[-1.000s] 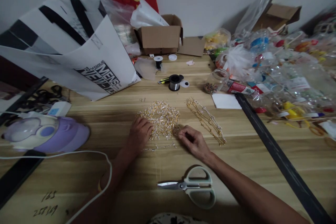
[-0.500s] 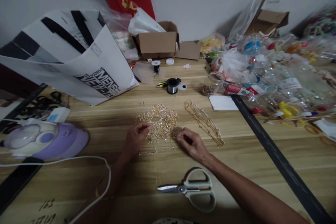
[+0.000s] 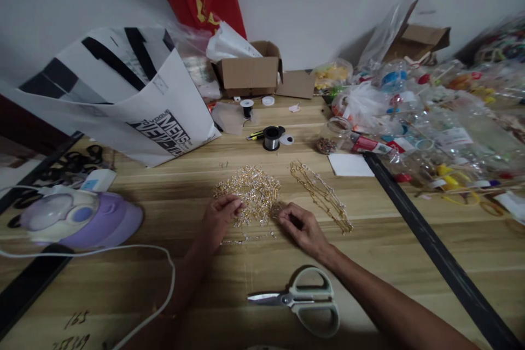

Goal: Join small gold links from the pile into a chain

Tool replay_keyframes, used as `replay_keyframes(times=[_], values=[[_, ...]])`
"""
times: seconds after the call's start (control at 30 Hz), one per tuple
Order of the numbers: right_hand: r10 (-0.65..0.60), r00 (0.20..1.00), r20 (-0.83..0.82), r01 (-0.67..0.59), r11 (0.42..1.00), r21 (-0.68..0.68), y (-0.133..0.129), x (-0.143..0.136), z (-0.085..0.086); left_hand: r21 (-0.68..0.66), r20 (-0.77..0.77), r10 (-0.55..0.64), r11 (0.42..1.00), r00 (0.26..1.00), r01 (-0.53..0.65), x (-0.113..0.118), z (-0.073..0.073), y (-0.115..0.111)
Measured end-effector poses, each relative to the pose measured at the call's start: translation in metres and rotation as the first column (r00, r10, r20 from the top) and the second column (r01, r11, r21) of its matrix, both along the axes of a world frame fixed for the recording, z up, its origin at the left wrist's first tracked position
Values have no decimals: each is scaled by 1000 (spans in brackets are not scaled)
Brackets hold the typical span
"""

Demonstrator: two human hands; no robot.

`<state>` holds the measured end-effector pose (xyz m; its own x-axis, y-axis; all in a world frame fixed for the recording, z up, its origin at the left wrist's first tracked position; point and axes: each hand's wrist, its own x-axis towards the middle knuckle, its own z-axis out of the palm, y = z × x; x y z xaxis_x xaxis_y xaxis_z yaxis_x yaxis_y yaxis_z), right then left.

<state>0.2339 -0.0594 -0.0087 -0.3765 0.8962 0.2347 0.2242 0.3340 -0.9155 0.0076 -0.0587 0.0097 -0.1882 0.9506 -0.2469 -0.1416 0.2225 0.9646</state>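
Observation:
A loose pile of gold and clear beaded pieces (image 3: 256, 191) lies mid-table. At its left edge, my left hand (image 3: 221, 217) is closed in a pinch; whatever is between the fingertips is too small to make out. My right hand (image 3: 301, 227) is pinched at the pile's lower right edge, by a small tangle of fine wire, and its fingertips hide what they grip. Just below the pile lies a short beaded strand (image 3: 250, 238). Several gold and silver chains (image 3: 322, 194) are laid out to the right. Scissors (image 3: 297, 299) with pale handles lie nearer me, blades pointing left.
Wire spools (image 3: 271, 139) and a jar of beads (image 3: 328, 142) stand behind the pile. A white bag (image 3: 164, 104) and a purple device (image 3: 94, 219) with a white cable are on the left. Plastic bottles (image 3: 451, 126) crowd the right, beyond a black strip (image 3: 426, 235).
My left hand has shifted slightly right, over the pile's left edge. The whole view has shifted a little, while my right hand keeps its place beside the pile.

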Motion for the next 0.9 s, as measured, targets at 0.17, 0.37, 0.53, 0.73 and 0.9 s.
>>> replay_keyframes(times=[0.17, 0.37, 0.53, 0.73, 0.9], values=[[-5, 1000, -2, 5, 1000, 25, -1, 0, 0, -74, 184, -94, 991, 978, 109, 20, -2, -8], [15, 1000, -9, -14, 995, 100, -3, 0, 2, -69, 199, -190, 976, 961, 207, 35, 1, -14], [22, 1000, 3, -22, 993, 113, -3, 0, 3, -63, 150, -203, 975, 967, 215, 35, 2, -14], [30, 999, 16, -32, 993, 112, -3, 1, 1, -36, 132, -216, 974, 968, 222, 34, 3, -13], [33, 999, 10, -34, 991, 127, -2, 1, -1, -30, 59, -220, 975, 974, 222, 34, 4, -14]])
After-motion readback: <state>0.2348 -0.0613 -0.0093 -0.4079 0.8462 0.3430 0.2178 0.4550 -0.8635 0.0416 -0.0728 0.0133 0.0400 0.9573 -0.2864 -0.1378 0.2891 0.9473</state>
